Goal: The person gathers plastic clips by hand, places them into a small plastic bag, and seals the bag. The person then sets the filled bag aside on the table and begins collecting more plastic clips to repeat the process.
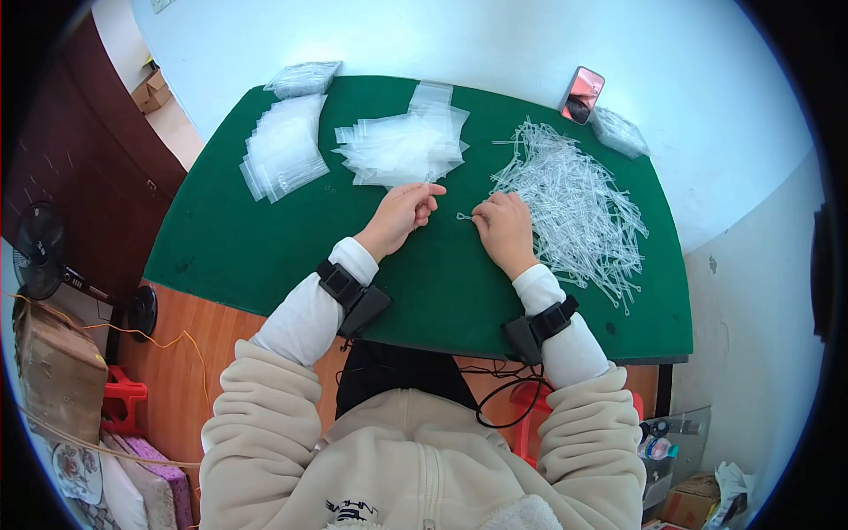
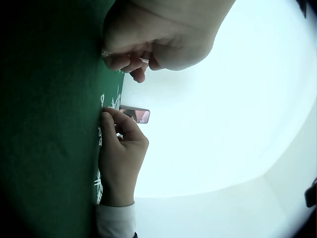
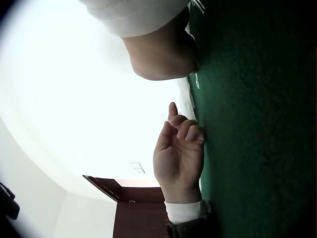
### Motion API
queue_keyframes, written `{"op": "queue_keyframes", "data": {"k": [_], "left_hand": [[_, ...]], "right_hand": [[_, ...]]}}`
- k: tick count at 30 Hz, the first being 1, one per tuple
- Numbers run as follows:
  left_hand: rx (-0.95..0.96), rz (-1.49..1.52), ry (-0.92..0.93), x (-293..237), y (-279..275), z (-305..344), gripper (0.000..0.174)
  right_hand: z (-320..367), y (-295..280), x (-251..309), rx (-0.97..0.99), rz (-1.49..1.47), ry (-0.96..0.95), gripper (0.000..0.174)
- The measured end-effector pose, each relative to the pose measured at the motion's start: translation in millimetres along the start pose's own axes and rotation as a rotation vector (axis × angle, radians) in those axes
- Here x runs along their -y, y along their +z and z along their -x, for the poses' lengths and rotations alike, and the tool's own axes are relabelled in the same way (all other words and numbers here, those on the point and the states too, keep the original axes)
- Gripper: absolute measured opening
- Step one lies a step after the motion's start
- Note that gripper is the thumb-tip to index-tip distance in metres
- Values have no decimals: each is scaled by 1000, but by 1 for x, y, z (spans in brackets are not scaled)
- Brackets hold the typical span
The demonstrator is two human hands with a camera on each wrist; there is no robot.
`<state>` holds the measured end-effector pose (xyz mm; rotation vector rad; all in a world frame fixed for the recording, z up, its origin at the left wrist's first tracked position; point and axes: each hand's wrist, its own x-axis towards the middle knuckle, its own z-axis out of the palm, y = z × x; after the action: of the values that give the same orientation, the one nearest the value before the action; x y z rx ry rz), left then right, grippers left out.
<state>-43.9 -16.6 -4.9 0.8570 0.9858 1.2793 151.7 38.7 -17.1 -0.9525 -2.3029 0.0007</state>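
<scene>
The right hand pinches a small clear looped plastic piece between thumb and fingertips, its loop pointing left; the same loop shows in the left wrist view. Beside this hand lies a large heap of similar clear pieces. The left hand, fingers curled, holds something small and clear, partly hidden; a bit of it shows between the fingers in the left wrist view. Just beyond the left hand is a spread pile of clear plastic bags. The two hands are apart.
On the green table, a fanned stack of bags lies at the left, with a filled packet behind it. A phone leans on the wall at the back right, beside another packet. A fan stands left of the table.
</scene>
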Motion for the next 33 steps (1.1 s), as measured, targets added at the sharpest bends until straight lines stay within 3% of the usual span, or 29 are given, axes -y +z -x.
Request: {"op": "queue_keyframes", "data": {"k": [13, 16, 17, 20, 24, 33], "left_hand": [[76, -85, 4, 0, 1, 3, 27], [67, -68, -31, -2, 6, 5, 27], [60, -57, -48, -3, 7, 6, 27], [97, -103, -66, -4, 9, 8, 28], [183, -144, -92, -1, 9, 7, 29], [351, -167, -117, -4, 13, 12, 31]], "right_hand": [[-2, -3, 4, -52, -38, 13, 6], [-6, -10, 9, -115, -413, 54, 6], [-6, -9, 10, -116, -415, 53, 6], [-2, -5, 13, -8, -987, 236, 10], [-3, -14, 21, 30, -1241, 325, 14], [-1, -12, 20, 45, -1305, 339, 17]]}}
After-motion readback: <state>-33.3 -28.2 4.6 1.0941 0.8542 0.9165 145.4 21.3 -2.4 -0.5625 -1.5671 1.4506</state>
